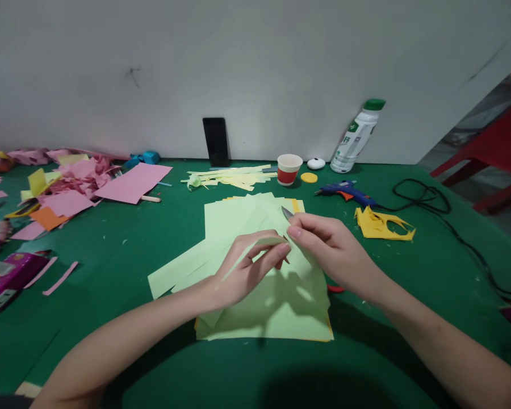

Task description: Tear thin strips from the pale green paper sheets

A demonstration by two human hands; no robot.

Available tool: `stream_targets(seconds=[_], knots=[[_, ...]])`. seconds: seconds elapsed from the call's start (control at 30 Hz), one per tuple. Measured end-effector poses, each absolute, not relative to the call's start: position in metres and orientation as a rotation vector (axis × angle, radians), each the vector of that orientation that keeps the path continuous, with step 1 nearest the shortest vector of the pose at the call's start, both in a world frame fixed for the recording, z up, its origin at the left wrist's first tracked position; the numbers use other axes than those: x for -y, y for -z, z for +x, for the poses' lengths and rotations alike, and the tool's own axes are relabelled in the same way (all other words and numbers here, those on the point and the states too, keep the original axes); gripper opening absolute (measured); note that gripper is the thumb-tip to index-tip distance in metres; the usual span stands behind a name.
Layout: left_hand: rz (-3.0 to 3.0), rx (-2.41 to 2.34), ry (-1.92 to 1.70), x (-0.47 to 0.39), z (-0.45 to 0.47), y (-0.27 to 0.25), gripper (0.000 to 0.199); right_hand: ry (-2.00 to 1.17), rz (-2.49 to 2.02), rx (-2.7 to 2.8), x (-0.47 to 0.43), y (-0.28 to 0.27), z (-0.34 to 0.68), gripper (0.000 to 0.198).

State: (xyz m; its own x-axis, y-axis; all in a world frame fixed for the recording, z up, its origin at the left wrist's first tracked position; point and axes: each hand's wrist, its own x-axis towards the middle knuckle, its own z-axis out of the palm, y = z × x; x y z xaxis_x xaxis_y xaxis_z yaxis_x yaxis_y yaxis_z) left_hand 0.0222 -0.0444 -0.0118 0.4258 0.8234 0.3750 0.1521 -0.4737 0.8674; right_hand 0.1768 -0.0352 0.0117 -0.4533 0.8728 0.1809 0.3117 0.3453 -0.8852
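Observation:
My left hand [249,264] is closed on a curved piece of light green paper [255,248], pinched between thumb and fingers above a stack of light green sheets [264,318]. Close by on the right, my right hand [332,244] has thumb and forefinger pressed together near the end of that piece; what they grip, if anything, is hidden. A grey pointed blade tip [286,212] shows just beyond the right fingertips. Below the right wrist, a red handle [335,289] peeks out, apparently of scissors mostly covered by the hand.
Behind the stack lie pale green strips [238,177], a phone [216,142], a paper cup [288,169] and a bottle [357,136]. A blue glue gun [349,193] and yellow scrap [378,224] lie right. Pink paper scraps [80,176] and a purple device [15,278] are left.

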Motion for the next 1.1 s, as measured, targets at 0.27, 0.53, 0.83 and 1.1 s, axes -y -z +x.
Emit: stream_targets(seconds=[0.27,0.53,0.83,1.1], knots=[[1.894,-0.741,-1.004,0.0434,0.0197,0.0103,0.024,-1.056,-0.942,1.999,0.0347,-0.0160,0.1801,0.031],[1.831,-0.779,-0.996,0.0448,0.0222,0.0119,0.030,-1.096,-0.932,2.046,0.0316,-0.0125,0.1817,0.035],[1.825,-0.835,-0.972,0.0433,0.0192,0.0114,0.030,-0.903,-1.082,1.936,0.0365,-0.0130,0.1761,0.034],[1.761,-0.809,-0.886,0.0429,0.0198,0.0095,0.030,-0.963,-0.952,2.093,0.0311,-0.0124,0.1821,0.037]])
